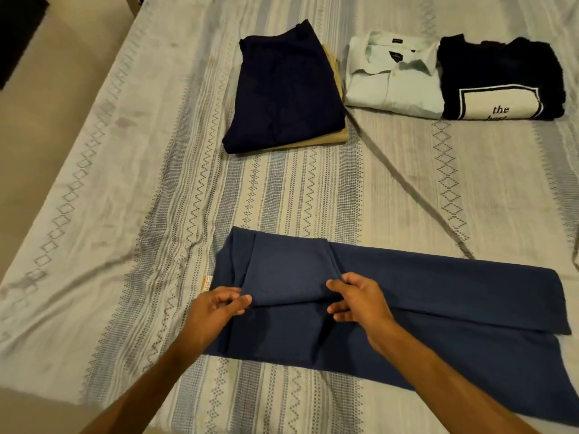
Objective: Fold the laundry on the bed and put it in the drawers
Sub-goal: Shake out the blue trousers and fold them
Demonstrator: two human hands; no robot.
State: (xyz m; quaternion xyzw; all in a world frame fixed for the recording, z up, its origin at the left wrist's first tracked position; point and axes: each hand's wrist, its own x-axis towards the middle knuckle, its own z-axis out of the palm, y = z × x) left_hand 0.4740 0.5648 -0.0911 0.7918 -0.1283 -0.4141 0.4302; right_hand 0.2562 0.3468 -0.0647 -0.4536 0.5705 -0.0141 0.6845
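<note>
The bed (94, 233) fills most of the view under a pale patterned sheet. Its left edge runs diagonally from the upper left toward the lower left, with bare floor (40, 114) beyond it; the far and right edges are cut off. Open sheet lies left of the left hand, and a broad bare band lies ahead of both hands.

The blue trousers (438, 296) lie flat directly under both hands and extend to the right; their lower right end runs out of view. One section is folded back on top between the hands. A small label (206, 283) shows at the garment's left edge, just ahead of the left hand; its print is too small to read.

Well ahead of the hands lie three folded stacks. The navy garment (285, 89) rests on a tan garment (335, 133), of which only an edge strip shows. Right of these lies the pale collared shirt (391, 86), touching the black printed top (498, 79); its print is partly hidden by the fold.

The left hand (216, 311) pinches the near left corner of the folded section. The right hand (357, 300) grips the near right corner, fingers curled round the cloth edge. Both forearms are cut off at the bottom.
</note>
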